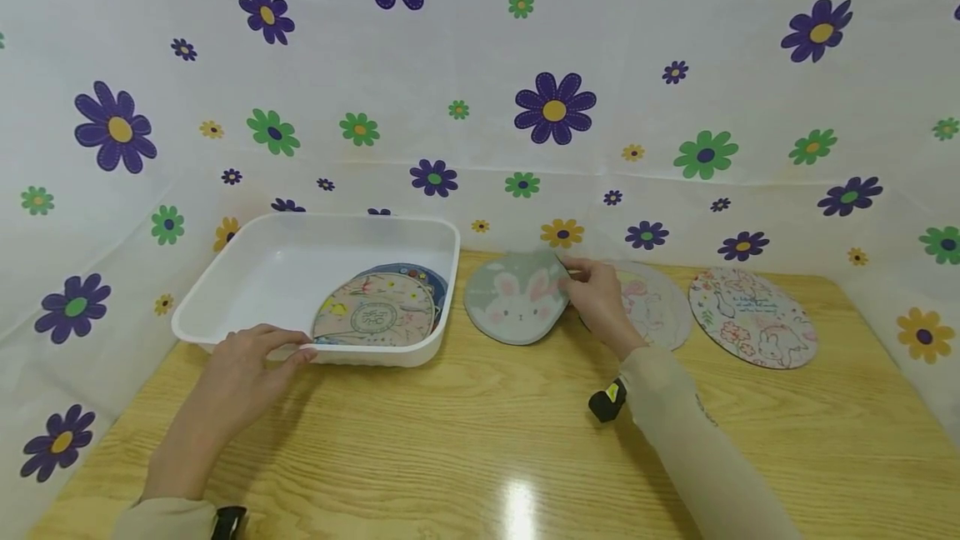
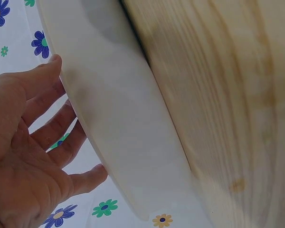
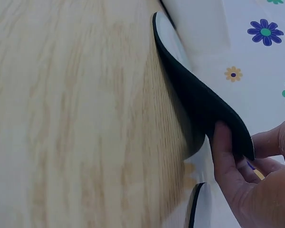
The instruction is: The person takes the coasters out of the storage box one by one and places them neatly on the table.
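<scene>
My right hand [image 1: 596, 294] pinches the right edge of a round bunny-print mat [image 1: 517, 311], bending it up off the table; its dark underside shows in the right wrist view, with the right fingers [image 3: 223, 147] beneath. A white plastic tub [image 1: 247, 273] stands at the left, two round mats inside: a beige patterned mat [image 1: 375, 307] overlaps a dark blue one [image 1: 429, 282]. At the tub's near rim, my left hand [image 1: 247, 365] holds on with thumb outside and fingers over the edge. In the left wrist view some left fingertips are hidden behind the rim.
Right of the bunny mat lie a pale round mat [image 1: 663, 307], partly hidden by my right hand, and a floral rabbit mat [image 1: 753, 319]. The wooden table [image 1: 450, 440] meets a flower-print cloth [image 1: 480, 57] at its back and sides.
</scene>
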Demonstrator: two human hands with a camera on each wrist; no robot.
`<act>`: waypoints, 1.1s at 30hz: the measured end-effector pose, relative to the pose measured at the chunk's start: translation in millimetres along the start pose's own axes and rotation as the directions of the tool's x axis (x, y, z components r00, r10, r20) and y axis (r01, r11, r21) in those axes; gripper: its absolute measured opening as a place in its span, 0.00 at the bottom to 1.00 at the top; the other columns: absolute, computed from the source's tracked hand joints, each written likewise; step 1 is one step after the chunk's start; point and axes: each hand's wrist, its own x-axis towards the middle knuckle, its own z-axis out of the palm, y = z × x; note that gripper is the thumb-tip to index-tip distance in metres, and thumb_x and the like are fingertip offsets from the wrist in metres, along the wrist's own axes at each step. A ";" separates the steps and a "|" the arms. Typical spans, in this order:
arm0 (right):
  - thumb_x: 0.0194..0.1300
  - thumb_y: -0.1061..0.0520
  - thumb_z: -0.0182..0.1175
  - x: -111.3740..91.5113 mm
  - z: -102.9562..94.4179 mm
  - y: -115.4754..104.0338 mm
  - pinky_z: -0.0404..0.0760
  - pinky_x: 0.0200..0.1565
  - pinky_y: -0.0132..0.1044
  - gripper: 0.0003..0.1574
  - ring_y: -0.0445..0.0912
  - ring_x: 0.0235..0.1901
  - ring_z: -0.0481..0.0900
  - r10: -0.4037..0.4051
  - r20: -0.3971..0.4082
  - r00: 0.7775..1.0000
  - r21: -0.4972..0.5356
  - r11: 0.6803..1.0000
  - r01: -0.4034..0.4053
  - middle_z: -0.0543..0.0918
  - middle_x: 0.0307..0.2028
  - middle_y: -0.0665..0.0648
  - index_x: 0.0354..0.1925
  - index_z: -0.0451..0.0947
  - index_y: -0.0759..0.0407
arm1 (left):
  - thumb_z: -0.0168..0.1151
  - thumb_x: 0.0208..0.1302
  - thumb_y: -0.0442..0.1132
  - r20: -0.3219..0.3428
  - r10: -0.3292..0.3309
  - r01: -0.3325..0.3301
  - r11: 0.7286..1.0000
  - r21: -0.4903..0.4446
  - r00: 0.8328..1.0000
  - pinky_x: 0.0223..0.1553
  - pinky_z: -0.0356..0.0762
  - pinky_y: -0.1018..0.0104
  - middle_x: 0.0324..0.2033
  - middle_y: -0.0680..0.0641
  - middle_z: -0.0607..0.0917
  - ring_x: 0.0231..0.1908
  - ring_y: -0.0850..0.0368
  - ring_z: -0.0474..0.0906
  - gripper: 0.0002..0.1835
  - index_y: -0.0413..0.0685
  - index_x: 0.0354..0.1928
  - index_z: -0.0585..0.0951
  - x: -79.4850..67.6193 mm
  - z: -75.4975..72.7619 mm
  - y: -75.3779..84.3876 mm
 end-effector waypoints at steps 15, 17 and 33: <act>0.64 0.57 0.56 2.6 -11.4 3.1 0.81 0.50 0.42 0.22 0.52 0.48 0.79 -0.171 0.067 0.983 -0.273 0.944 0.182 0.82 0.48 0.62 0.54 0.77 0.65 | 0.59 0.65 0.54 -0.004 0.002 -0.002 1.000 0.006 1.000 0.53 0.64 0.32 0.47 0.36 0.83 0.52 0.30 0.74 0.19 0.47 0.46 0.84 -0.1 1.0 -1.6; 0.65 0.56 0.55 1.4 -14.5 1.5 0.80 0.51 0.44 0.22 0.52 0.48 0.80 -0.186 0.082 0.979 -0.304 0.931 0.202 0.83 0.48 0.63 0.53 0.77 0.66 | 0.59 0.64 0.53 -0.011 0.008 -0.008 1.000 0.004 1.000 0.53 0.65 0.32 0.46 0.36 0.83 0.51 0.30 0.75 0.18 0.47 0.45 0.84 0.1 0.7 -1.5; 0.60 0.61 0.61 10.6 -25.0 8.1 0.82 0.38 0.37 0.13 0.50 0.37 0.82 -0.186 0.090 0.978 -0.461 0.863 0.206 0.86 0.39 0.63 0.43 0.83 0.65 | 0.59 0.65 0.53 -0.010 0.012 -0.012 1.000 0.011 1.000 0.51 0.66 0.34 0.46 0.36 0.84 0.50 0.32 0.75 0.18 0.47 0.45 0.85 0.3 0.1 0.0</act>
